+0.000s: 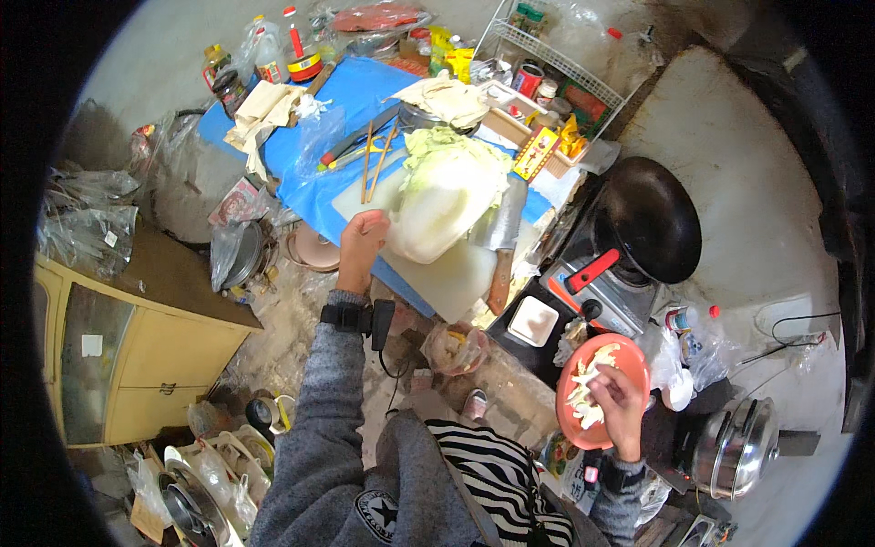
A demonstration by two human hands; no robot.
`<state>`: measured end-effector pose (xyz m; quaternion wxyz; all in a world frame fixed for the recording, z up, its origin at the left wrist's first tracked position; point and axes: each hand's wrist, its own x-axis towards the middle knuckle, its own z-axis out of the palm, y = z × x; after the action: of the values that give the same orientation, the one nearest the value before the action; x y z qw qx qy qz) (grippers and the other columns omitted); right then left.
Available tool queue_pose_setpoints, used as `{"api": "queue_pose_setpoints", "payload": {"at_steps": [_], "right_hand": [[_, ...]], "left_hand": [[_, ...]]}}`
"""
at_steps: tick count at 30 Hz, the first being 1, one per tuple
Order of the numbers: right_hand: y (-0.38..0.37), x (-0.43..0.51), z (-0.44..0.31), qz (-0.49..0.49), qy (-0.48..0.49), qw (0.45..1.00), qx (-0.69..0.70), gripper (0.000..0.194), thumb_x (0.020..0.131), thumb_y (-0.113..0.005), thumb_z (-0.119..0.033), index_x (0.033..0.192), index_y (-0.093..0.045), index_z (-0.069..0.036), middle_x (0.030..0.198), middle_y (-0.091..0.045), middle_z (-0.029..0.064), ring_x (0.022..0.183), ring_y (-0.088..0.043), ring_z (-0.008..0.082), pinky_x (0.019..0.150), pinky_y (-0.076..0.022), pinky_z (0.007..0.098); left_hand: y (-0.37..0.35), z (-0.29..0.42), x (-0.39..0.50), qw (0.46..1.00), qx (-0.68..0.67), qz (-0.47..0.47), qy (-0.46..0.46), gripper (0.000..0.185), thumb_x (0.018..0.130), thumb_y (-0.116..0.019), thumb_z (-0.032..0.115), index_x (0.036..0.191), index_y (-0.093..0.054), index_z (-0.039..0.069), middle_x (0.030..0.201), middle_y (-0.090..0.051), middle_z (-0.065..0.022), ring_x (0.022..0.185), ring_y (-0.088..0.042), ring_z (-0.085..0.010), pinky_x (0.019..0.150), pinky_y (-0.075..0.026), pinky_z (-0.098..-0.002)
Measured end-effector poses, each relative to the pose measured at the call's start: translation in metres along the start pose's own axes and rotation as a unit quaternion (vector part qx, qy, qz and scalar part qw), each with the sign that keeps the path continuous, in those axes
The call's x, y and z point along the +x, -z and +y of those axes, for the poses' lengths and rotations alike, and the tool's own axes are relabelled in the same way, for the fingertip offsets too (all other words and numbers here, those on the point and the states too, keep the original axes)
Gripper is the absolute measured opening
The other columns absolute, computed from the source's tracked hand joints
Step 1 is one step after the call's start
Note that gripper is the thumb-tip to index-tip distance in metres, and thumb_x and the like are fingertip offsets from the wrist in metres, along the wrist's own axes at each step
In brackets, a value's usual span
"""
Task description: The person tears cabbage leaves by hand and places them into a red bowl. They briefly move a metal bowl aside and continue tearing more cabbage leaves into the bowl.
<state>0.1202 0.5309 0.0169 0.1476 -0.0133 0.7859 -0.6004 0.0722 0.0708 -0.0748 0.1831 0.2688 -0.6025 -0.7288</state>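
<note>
My left hand [364, 241] is at the left edge of a large Chinese cabbage leaf [437, 215], its fingers curled; whether they grip the leaf is unclear. The leaf lies on a white cutting board [458, 277], frilly green end away from me. Just right of it rests a cleaver [504, 229], its wooden handle pointing towards me. Over an orange-pink plastic basin [639, 362] hovers my right hand [618, 407], fingers bent above cut cabbage pieces [586, 393]. Those fingers hide part of the pieces, so I cannot see whether any are held.
Chopsticks [376, 164] lie at the board's far left, on a blue-covered table [294, 171]. Right of the table, a black wok [649, 219] with a red handle sits on a stove [601, 301]. A white square dish [533, 321] and a steel pot [735, 448] are nearby.
</note>
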Motion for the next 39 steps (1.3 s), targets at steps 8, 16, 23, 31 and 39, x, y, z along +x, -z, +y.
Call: {"api": "queue_pose_setpoints", "payload": {"at_steps": [8,16,23,31,39], "right_hand": [[-0.106,0.054,-0.023,-0.136,-0.024,0.990,0.029,0.033,0.087,-0.062,-0.002,0.119,-0.054,-0.001,0.088,-0.063,0.0027,0.074,-0.059,0.0085,0.063,-0.0485,0.0211],[-0.181,0.111,-0.029,-0.205,-0.073,0.975,0.037,0.050,0.093,-0.056,-0.021,0.133,-0.036,0.002,0.105,-0.060,0.0151,0.086,-0.063,0.0186,0.071,-0.0535,0.0284],[-0.250,0.159,-0.035,-0.163,-0.108,0.976,0.092,0.056,0.093,-0.051,-0.044,0.124,-0.037,0.001,0.110,-0.052,0.0153,0.095,-0.060,0.0250,0.076,-0.0541,0.0351],[-0.287,0.173,-0.041,-0.078,-0.136,0.980,0.120,0.071,0.079,-0.071,-0.042,0.123,-0.038,0.002,0.106,-0.056,0.0133,0.086,-0.060,0.0195,0.073,-0.0541,0.0333],[-0.289,0.169,-0.038,-0.036,-0.116,0.988,0.100,0.068,0.081,-0.069,-0.043,0.120,-0.042,0.006,0.107,-0.058,0.0137,0.086,-0.061,0.0192,0.068,-0.0517,0.0292]], "left_hand": [[0.024,-0.007,-0.002,0.989,-0.063,-0.104,0.081,0.047,0.087,-0.063,0.030,0.123,-0.050,0.002,0.107,-0.059,-0.0061,0.095,-0.058,-0.0171,0.083,-0.047,-0.0308],[0.012,0.007,0.005,0.981,0.053,-0.166,0.084,0.051,0.084,-0.065,0.036,0.124,-0.050,0.008,0.110,-0.059,-0.0049,0.099,-0.057,-0.0153,0.079,-0.049,-0.0316],[0.012,0.004,0.018,0.979,0.010,-0.177,0.100,0.050,0.082,-0.065,0.038,0.117,-0.053,0.005,0.103,-0.061,-0.0062,0.089,-0.059,-0.0148,0.068,-0.050,-0.0292],[0.012,-0.001,0.005,0.983,-0.069,-0.126,0.118,0.036,0.088,-0.059,0.028,0.117,-0.052,0.007,0.108,-0.058,-0.0034,0.099,-0.056,-0.0140,0.074,-0.051,-0.0310],[0.006,-0.011,-0.015,0.979,-0.165,-0.065,0.101,0.036,0.090,-0.059,0.022,0.122,-0.050,0.007,0.113,-0.056,-0.0056,0.101,-0.056,-0.0154,0.079,-0.051,-0.0312]]}}
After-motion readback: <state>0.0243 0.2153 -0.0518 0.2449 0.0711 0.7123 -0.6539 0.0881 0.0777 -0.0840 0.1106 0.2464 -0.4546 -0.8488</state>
